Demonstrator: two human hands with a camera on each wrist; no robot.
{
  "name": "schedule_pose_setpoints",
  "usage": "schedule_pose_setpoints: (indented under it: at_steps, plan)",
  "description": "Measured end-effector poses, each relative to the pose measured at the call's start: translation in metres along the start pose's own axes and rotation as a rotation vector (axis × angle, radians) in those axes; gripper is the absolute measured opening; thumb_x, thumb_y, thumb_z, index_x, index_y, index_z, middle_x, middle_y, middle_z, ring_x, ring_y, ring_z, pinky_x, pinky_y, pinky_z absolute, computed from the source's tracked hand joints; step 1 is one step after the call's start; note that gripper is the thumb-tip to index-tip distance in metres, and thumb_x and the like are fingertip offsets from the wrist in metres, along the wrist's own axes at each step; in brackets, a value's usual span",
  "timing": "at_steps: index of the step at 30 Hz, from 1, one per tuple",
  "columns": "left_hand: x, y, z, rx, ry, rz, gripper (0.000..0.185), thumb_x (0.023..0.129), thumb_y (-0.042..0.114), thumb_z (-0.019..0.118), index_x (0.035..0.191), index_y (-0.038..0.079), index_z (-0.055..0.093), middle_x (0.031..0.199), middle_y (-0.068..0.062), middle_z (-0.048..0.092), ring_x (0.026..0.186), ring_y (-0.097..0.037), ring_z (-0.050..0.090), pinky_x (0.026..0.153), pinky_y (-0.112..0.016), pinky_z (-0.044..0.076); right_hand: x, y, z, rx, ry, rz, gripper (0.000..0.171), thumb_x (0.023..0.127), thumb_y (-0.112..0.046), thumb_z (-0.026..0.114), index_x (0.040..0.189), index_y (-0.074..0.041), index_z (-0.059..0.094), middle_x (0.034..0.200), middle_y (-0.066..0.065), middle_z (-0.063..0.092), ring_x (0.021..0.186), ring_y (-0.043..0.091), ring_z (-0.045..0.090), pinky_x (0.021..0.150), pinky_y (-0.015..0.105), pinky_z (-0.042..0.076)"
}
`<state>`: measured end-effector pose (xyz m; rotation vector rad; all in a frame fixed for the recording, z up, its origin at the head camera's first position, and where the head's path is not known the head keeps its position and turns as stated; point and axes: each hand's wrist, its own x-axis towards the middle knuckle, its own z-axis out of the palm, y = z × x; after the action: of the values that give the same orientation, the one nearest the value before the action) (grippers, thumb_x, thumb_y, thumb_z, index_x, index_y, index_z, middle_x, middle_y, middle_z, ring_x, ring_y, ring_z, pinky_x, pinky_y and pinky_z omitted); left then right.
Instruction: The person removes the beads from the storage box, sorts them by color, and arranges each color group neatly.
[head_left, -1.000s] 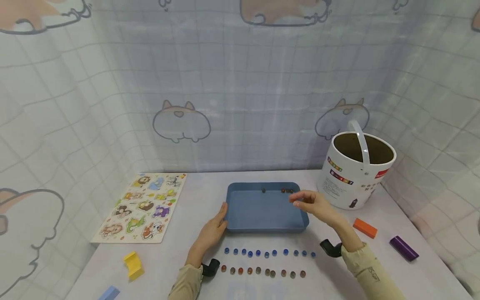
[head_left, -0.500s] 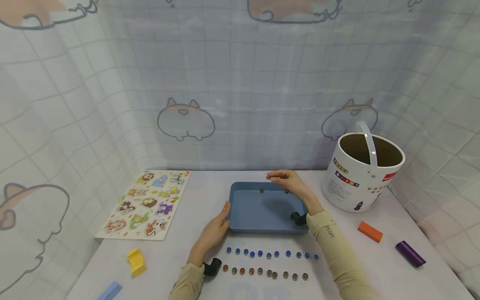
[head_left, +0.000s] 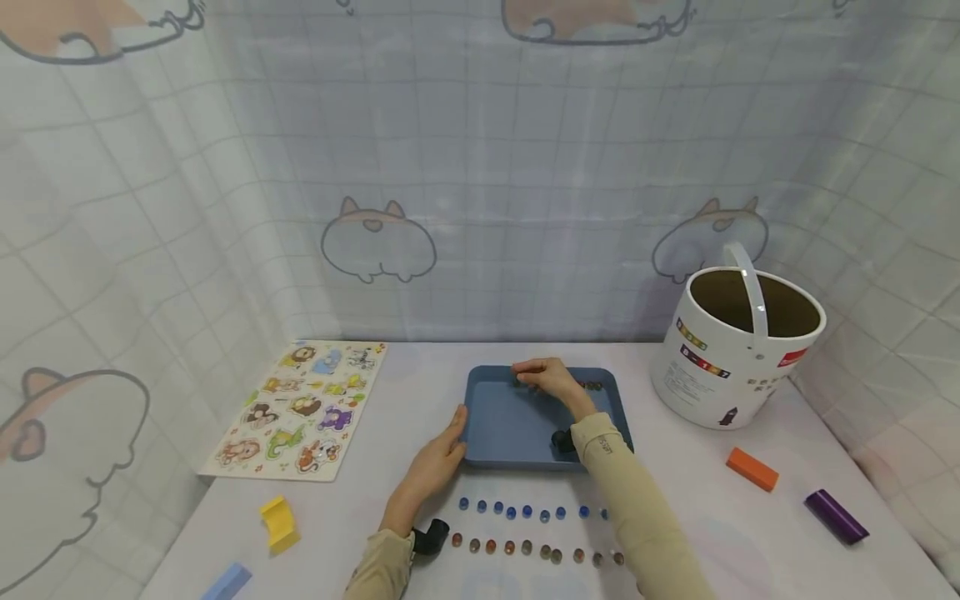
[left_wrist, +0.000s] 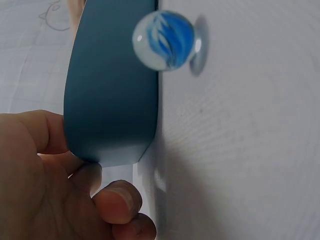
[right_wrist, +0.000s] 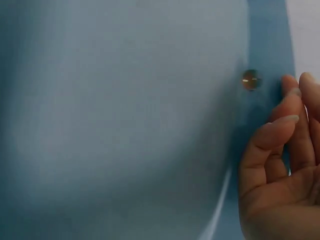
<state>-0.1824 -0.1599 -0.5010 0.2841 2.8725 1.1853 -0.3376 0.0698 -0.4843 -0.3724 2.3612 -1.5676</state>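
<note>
A shallow blue tray (head_left: pixel 528 429) lies on the table. My left hand (head_left: pixel 435 462) grips its left side, with a finger hooked at the tray's corner in the left wrist view. My right hand (head_left: pixel 551 379) reaches over the tray's back part, its fingers loosely bent and nothing seen between them. Just beyond its fingertips in the right wrist view, a brown-green marble (right_wrist: pixel 251 80) rests by the tray wall. More dark marbles (head_left: pixel 592 386) sit at the tray's back right. A clear marble with a blue swirl (left_wrist: pixel 165 41) is outside the tray, close to its front wall.
In front of the tray run a row of blue marbles (head_left: pixel 527 512) and a row of brownish ones (head_left: pixel 527 547). A white bucket (head_left: pixel 697 379) stands at the right, near orange (head_left: pixel 752 469) and purple blocks (head_left: pixel 836 517). An animal puzzle board (head_left: pixel 296 412), a yellow block (head_left: pixel 280 525) and a light-blue block (head_left: pixel 227 582) are left.
My right hand has moved left across the back of the tray and lowered toward the marble there. My left hand keeps its place on the tray's side. The head view has shifted slightly.
</note>
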Motion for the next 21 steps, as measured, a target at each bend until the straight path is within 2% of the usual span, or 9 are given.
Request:
schedule_pose_setpoints:
  at_steps: [4,12,21]
  plan:
    - [-0.001,0.0,0.002,0.003,-0.002,0.002,0.058,0.1,0.013,0.042,0.153,0.005,0.022,0.161,-0.011,0.02,0.148,-0.03,0.025,0.119,-0.049,0.024,0.001,0.003,0.011,-0.024,0.018,0.026,0.027,0.092,-0.013,0.065,0.117,-0.009,0.071,0.119,0.011,0.07,0.08,0.013,0.061,0.065,0.024,0.05]
    - [0.0,0.003,0.001,-0.002,0.006,0.021,0.058,0.1,0.014,0.042,0.153,0.005,0.022,0.161,-0.011,0.02,0.148,-0.029,0.026,0.119,-0.049,0.025,0.0,0.0,0.021,-0.188,0.074,-0.01,0.02,0.087,-0.008,0.069,0.106,-0.009,0.076,0.109,0.011,0.073,0.082,0.014,0.068,0.068,0.027,0.057]
    - [-0.001,0.001,0.0,-0.006,0.002,0.021,0.058,0.1,0.014,0.042,0.153,0.003,0.022,0.161,-0.011,0.019,0.148,-0.03,0.025,0.119,-0.049,0.024,-0.006,0.009,0.006,-0.115,0.051,0.045,0.027,0.09,-0.005,0.063,0.115,-0.008,0.071,0.111,0.012,0.073,0.077,0.014,0.065,0.063,0.026,0.054]
